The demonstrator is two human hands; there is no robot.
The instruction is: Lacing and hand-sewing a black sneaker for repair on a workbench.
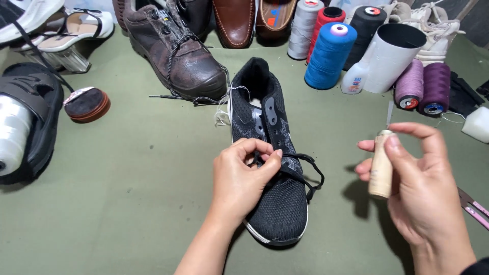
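A black knit sneaker [277, 203] with grey pattern and a white sole edge lies on the green table [127, 178], toe towards me. My left hand [242, 181] rests on its middle, fingers pinching the black lace [308, 168] near the eyelets. Loose white threads [222, 114] hang at the sneaker's left side. My right hand [423, 188] hovers to the right of the shoe, closed around a small wooden-handled tool [382, 163] held upright with a thin metal tip.
A worn brown boot [178, 51] stands behind the sneaker, with other shoes along the back. Several thread cones, including a blue thread cone [330, 56] and purple thread spools [423, 86], and a white cup [392, 56] stand back right. A black shoe [30, 117] lies left. Pink-handled scissors [473, 206] lie far right.
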